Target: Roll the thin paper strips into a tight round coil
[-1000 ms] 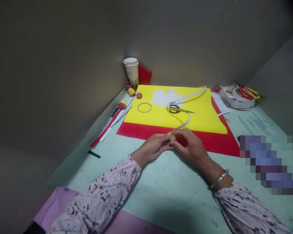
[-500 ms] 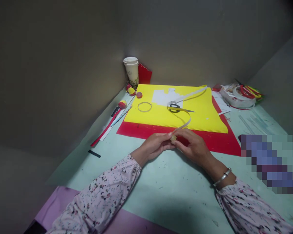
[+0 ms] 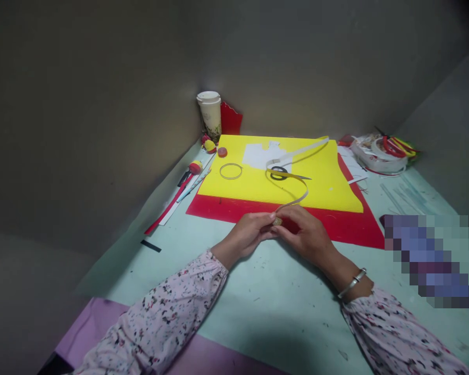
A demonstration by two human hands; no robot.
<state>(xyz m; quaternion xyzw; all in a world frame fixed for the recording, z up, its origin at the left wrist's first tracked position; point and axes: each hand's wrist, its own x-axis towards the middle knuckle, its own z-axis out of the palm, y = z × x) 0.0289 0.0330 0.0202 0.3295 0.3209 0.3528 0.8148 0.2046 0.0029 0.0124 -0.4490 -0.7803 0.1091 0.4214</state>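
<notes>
A small, round, pale yellowish coil point(image 3: 277, 222) sits between my fingertips above the front edge of the red sheet point(image 3: 214, 207). My left hand point(image 3: 251, 233) pinches it from the left, and my right hand point(image 3: 305, 233) grips its right side with thumb and fingers. From the coil a thin pale strip point(image 3: 300, 198) curves away over the yellow sheets point(image 3: 238, 190), loops past the scissors point(image 3: 279, 173) and reaches the back right corner. The scissors lie on the yellow sheets, their handles partly under the strip.
A lidded paper cup point(image 3: 211, 115) stands at the back left. Round red-and-yellow pieces point(image 3: 195, 167) and long strips point(image 3: 172, 204) lie along the left. A clear container point(image 3: 383, 160) holds coloured rolls at the back right. A pixelated object point(image 3: 426, 260) is at the right.
Both hands stay at the coil with nearly the same grip. The strip's loop near the scissors has shifted slightly, and my right wrist has moved a little to the left.
</notes>
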